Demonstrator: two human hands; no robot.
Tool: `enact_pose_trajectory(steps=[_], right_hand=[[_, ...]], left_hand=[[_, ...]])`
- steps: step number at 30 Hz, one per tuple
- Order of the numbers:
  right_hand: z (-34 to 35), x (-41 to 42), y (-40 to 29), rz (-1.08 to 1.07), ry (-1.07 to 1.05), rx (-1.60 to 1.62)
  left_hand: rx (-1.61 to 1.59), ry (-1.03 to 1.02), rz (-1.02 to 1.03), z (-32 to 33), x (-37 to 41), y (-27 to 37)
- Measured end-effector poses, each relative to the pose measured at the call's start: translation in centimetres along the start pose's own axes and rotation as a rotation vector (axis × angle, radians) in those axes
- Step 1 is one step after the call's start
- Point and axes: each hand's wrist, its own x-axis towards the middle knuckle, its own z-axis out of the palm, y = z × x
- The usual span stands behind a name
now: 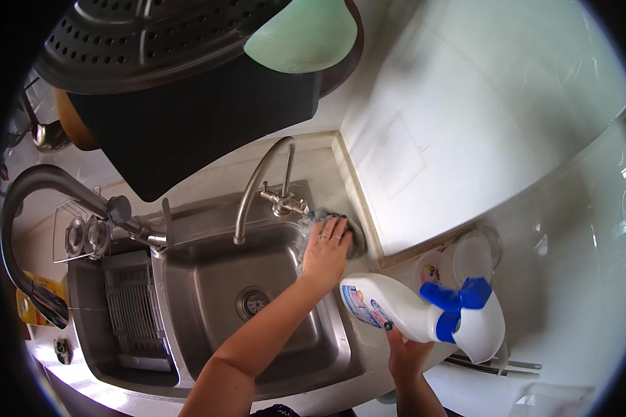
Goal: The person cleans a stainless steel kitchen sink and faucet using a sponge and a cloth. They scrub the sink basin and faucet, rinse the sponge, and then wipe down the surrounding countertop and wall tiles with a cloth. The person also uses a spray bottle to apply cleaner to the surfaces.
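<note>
My left hand (pixel 326 250) presses a grey cloth (pixel 356 242) onto the counter at the back right corner of the sink, right beside the small faucet's base. Rings show on its fingers. My right hand (pixel 409 357) grips a white spray bottle (pixel 396 302) with a blue and white trigger head. The bottle is tilted, its base towards the cloth and its head to the right. A printed label faces partly up. Under my left forearm lies the stainless steel sink basin (pixel 214 313), with a drain strainer (pixel 253 303) in its floor.
A slim gooseneck faucet (pixel 250 193) arches over the basin. A larger pull-down faucet (pixel 36 208) stands left, above a second basin holding a drying rack (pixel 135 307). Plastic cups (pixel 472 258) stand behind the bottle. A black board (pixel 203 120) and a perforated steamer tray (pixel 151 47) hang overhead.
</note>
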Motion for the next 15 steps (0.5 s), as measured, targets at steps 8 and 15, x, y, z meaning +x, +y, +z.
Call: enact_pose_trajectory(steps=[8,15], right_hand=[[-0.8,-0.6,-0.3,0.018,-0.066,0.05],[-2.3,-1.4,0.7,0.054,-0.157,-0.174]], left_hand=[[0.37,0.09,-0.241,3.2,6.2,-0.4],[0.304,0.218,-0.435,1.3,10.9,-2.1]])
